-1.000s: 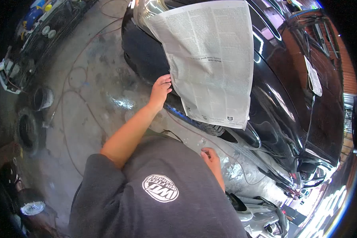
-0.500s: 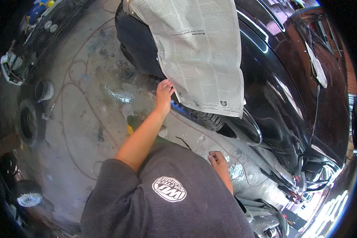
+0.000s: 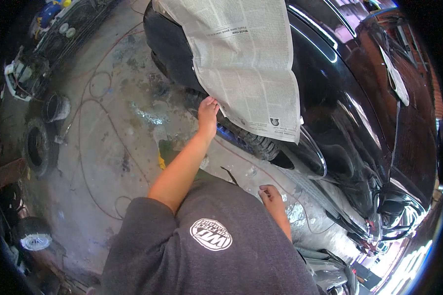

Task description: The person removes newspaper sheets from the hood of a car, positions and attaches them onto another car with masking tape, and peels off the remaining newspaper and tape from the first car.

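A: Where does the newspaper sheet (image 3: 246, 54) lie?
B: At the upper middle of the frame, draped over the black car (image 3: 325, 93), its lower edge hanging above the tire (image 3: 263, 148).

A: And the left hand (image 3: 208, 115)?
B: It is raised to the sheet's lower left edge, fingertips touching the paper. The fingers are bent together there, but whether they pinch it or merely press it cannot be told.

A: What of the right hand (image 3: 272, 197)?
B: It hangs in the lower middle of the frame, beside the dark shirt (image 3: 216, 265) and well apart from the paper. Its fingers are loosely curled with a gap to the thumb, and nothing shows in them.

A: Which step does this look like?
B: Probably handling the sheet's edge: the left hand seems to be working at that border while the right stays out of it.

A: What would the next move call for?
B: A light touch, most likely. The paper looks thin, with soft creases across it, so a hard tug could tear it or pull it askew.
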The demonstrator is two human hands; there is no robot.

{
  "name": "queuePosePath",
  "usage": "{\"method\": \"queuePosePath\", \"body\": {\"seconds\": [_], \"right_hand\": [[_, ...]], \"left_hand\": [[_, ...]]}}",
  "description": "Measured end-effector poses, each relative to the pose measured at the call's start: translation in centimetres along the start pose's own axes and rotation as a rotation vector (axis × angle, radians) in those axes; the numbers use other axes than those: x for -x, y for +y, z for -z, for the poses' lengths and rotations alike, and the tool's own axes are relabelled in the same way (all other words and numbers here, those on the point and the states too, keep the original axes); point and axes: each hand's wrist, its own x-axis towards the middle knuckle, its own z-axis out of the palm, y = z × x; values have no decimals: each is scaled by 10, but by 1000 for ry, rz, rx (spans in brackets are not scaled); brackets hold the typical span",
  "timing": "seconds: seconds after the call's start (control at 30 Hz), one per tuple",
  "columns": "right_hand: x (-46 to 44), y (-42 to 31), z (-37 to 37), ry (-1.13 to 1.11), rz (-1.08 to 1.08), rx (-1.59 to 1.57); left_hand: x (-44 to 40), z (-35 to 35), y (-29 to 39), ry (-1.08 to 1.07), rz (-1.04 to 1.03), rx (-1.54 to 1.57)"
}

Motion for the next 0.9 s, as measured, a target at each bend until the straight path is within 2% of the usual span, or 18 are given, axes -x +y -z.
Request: {"method": "queuePosePath", "body": {"seconds": [0.1, 0.23, 0.33, 0.43, 0.53, 0.6, 0.67, 0.73, 0.77, 0.9], "right_hand": [[3, -9, 4, -6, 16, 29], [6, -2, 7, 23, 24, 70], [8, 4, 6, 27, 25, 56], [4, 7, 0, -21, 36, 5], [-18, -29, 0, 64, 92, -110], [-47, -69, 8, 318, 426, -74], [-76, -103, 21, 480, 440, -72], [-113, -116, 36, 840, 577, 109], [-126, -119, 42, 1015, 638, 206], [-151, -121, 61, 1091, 584, 227]], "left_hand": [[5, -4, -3, -118, 37, 69], [2, -9, -5, -36, 54, 26], [7, -17, 10, -71, 148, 33], [-12, -2, -10, -99, 184, 74], [-9, -6, -6, -119, 213, 39], [-9, -9, -4, -121, 237, -24], [-19, 1, -11, -215, 248, -22], [-23, 0, -9, -296, 239, -27], [-21, 0, -8, -267, 252, -45], [-21, 3, -6, -198, 284, -111]]}}
